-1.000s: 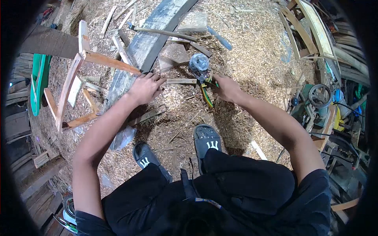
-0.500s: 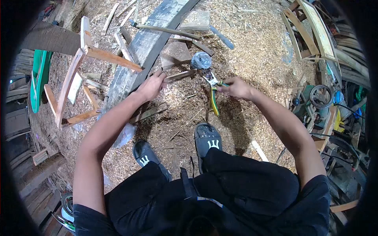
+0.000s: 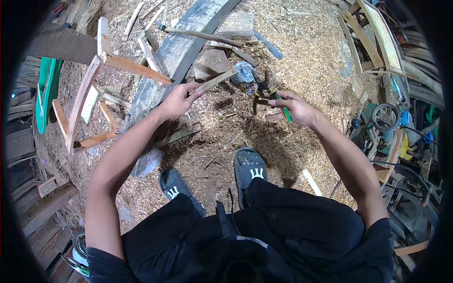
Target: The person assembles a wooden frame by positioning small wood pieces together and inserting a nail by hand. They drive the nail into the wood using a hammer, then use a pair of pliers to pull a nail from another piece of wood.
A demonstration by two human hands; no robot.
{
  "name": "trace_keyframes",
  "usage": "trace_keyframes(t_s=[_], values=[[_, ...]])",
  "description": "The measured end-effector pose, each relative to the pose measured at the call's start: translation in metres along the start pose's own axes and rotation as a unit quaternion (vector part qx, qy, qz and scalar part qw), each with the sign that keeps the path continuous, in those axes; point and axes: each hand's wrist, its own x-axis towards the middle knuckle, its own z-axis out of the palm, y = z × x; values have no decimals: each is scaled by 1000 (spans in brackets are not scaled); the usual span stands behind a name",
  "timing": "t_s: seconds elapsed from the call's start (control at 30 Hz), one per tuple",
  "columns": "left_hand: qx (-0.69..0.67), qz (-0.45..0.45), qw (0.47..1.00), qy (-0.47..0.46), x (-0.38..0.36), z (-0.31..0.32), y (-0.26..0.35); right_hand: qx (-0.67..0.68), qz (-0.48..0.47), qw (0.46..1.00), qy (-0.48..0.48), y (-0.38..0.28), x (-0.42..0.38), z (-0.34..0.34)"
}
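My left hand [image 3: 179, 100] is closed on the near end of a thin wooden strip [image 3: 215, 81], which points up and to the right. In my right hand [image 3: 298, 108] are the yellow-green pliers [image 3: 272, 95], gripped by their handles, with the tool partly blurred and foreshortened. A clear plastic bag [image 3: 243, 72] lies on the ground just beyond the strip's far end. A flat wooden block [image 3: 211, 64] rests left of the bag.
A thick grey beam [image 3: 177, 52] crosses the ground at upper left, a hammer [image 3: 203, 36] lying across it. Wooden frames stand at left [image 3: 87, 94] and upper right [image 3: 373, 37]. A machine with a handwheel [image 3: 384, 116] is at right.
The strip's far end has risen, and the strip now tilts more upward. The pliers have turned in my right hand, which has shifted slightly right and down.
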Motion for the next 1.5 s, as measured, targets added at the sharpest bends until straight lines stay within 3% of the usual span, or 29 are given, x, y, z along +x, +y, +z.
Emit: trace_keyframes(t_s=[0.17, 0.23, 0.7, 0.77, 0.83, 1.0, 1.07, 1.43, 1.5], values=[[19, 4, 999, -34, 0, -4, 11, -4, 9, 998, -64, -15, 2, 26], [10, 64, 998, -8, 1, 0, 9, 12, 22, 997, -76, -15, 2, 34], [-16, 56, 998, 17, -14, -10, 28, 165, 58, 975, -137, -10, 10, 58], [-18, 9, 1000, 2, -16, -13, 34, 195, 76, 969, -132, -9, 11, 58], [-15, 39, 999, 23, -14, -7, 23, 209, 85, 954, -196, -10, 12, 58], [-15, 58, 997, 39, -13, -3, 17, 140, 58, 978, -141, -12, 8, 73], [-25, 6, 999, 18, -13, -2, 21, 96, 45, 987, -124, -11, 8, 76], [-29, -29, 999, 16, -12, -4, 31, -90, -27, 996, -4, -13, 9, 82], [-35, -15, 999, 29, -11, -2, 30, -56, -7, 998, -9, -16, 9, 81]])
